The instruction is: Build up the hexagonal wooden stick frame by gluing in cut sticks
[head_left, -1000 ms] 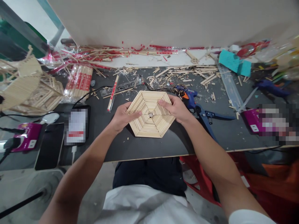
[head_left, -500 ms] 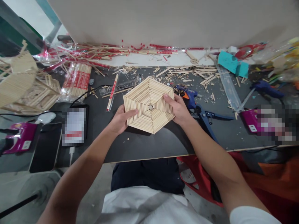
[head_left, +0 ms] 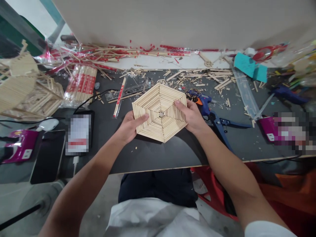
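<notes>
A hexagonal panel of thin wooden sticks (head_left: 170, 126), laid in rings around a small hole at its middle, is held over the dark tabletop (head_left: 158, 158). My left hand (head_left: 129, 126) grips its left edge, thumb on the upper face and fingers underneath. On the opposite edge my right hand (head_left: 192, 113) has the same kind of grip, with its thumb lying on the sticks. The fingers below the panel are hidden. Just beyond my right hand lie a blue glue gun (head_left: 203, 102) and blue-handled cutters (head_left: 221, 126).
Wrapped chopsticks (head_left: 81, 84) and a stick-built structure (head_left: 27, 89) stand at left. Two phones (head_left: 48, 156) (head_left: 78, 133) lie near a purple power strip (head_left: 23, 146). Cut stick pieces (head_left: 197, 77) litter the back. Another blue glue gun (head_left: 291, 93) rests at right.
The panel and both hands appear slightly farther right in the view, along with a small shift of the right-hand background. Both hands keep the same grip on it.
</notes>
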{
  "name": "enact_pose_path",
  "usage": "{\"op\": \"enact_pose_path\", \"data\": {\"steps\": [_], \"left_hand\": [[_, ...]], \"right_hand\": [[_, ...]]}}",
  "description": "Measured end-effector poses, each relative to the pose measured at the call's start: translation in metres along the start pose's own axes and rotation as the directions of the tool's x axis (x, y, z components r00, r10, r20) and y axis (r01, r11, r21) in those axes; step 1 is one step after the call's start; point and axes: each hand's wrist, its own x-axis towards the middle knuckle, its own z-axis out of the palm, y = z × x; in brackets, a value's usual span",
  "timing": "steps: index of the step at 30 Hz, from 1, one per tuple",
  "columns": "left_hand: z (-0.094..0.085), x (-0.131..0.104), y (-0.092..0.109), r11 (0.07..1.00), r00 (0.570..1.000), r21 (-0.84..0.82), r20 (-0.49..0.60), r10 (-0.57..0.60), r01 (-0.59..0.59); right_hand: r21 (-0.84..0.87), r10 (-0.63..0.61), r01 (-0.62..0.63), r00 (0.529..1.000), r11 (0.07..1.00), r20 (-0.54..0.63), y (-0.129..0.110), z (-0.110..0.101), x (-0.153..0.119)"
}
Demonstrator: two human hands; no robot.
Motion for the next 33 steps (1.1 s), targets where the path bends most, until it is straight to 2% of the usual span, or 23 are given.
{"op": "enact_pose_path", "data": {"steps": [4,7,12,17,22,28,31,33], "left_hand": [[0.002,-0.001,0.002,0.999,0.999,-0.040,-0.038,-0.036,0.034],[0.003,-0.001,0.004,0.998,0.996,-0.051,-0.080,-0.038,0.034],[0.002,0.000,0.004,0.999,0.989,-0.043,-0.146,0.002,-0.008],[0.003,0.002,0.002,1.000,0.986,0.008,-0.168,0.016,-0.015],[0.003,0.003,0.000,0.997,0.981,0.069,-0.191,0.038,-0.025],[0.003,0.005,-0.004,0.997,0.977,0.069,-0.203,0.060,-0.047],[0.005,0.005,-0.006,0.997,0.981,0.063,-0.184,0.063,-0.053],[0.005,0.005,-0.007,0.996,0.984,0.065,-0.165,0.065,-0.055]], "right_hand": [[-0.094,-0.042,0.046,0.998,0.994,0.046,-0.003,-0.005,0.001],[-0.203,-0.131,0.137,0.990,0.969,0.042,-0.004,-0.011,0.004],[-0.487,-0.358,0.309,0.934,0.817,-0.007,-0.001,-0.016,0.008],[-0.622,-0.480,0.368,0.877,0.691,-0.015,-0.001,-0.017,0.008],[-0.721,-0.600,0.483,0.792,0.497,0.116,-0.006,-0.019,0.007],[-0.778,-0.614,0.583,0.709,0.234,0.346,-0.005,-0.014,0.001],[-0.777,-0.569,0.610,0.699,0.157,0.434,-0.001,-0.008,-0.002],[-0.781,-0.550,0.600,0.716,0.172,0.429,0.002,-0.006,-0.003]]}}
